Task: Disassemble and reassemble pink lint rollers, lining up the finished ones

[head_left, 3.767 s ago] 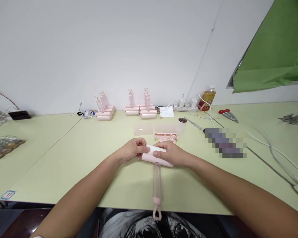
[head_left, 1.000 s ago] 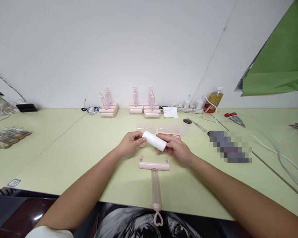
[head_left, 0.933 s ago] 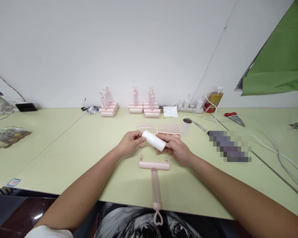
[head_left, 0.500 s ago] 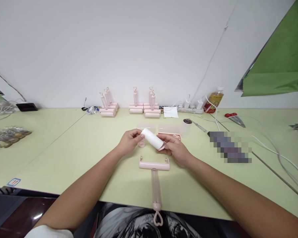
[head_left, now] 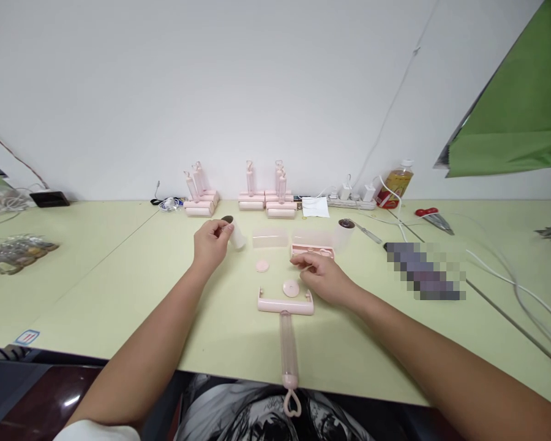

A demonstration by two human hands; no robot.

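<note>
My left hand point(head_left: 212, 246) grips the top of a white sticky-paper roll point(head_left: 237, 237), which stands near-upright with its dark core facing up. Above the table, my right hand point(head_left: 322, 274) has its fingers loosely bent and apart, with nothing visible in them. Just left of it lies a round pink end cap point(head_left: 291, 288); a second pink cap point(head_left: 262, 266) lies farther left. In front of me is a lint roller handle point(head_left: 288, 343) with an empty pink frame and a heart-shaped loop. A pink open case part point(head_left: 298, 249) sits behind my right fingers, partly hidden.
Clear covers point(head_left: 270, 237) lie behind the caps. Another roll point(head_left: 346, 233) stands right, beside a screwdriver point(head_left: 370, 234). Assembled pink lint rollers point(head_left: 281, 208) line the wall. A power strip point(head_left: 351, 203), a bottle point(head_left: 396, 185), red-handled pliers point(head_left: 434, 220) and cables are at the right.
The white roll has moved left and back in my left hand, turning near-upright. My right hand has let go of the roll; a pink cap now lies before the frame.
</note>
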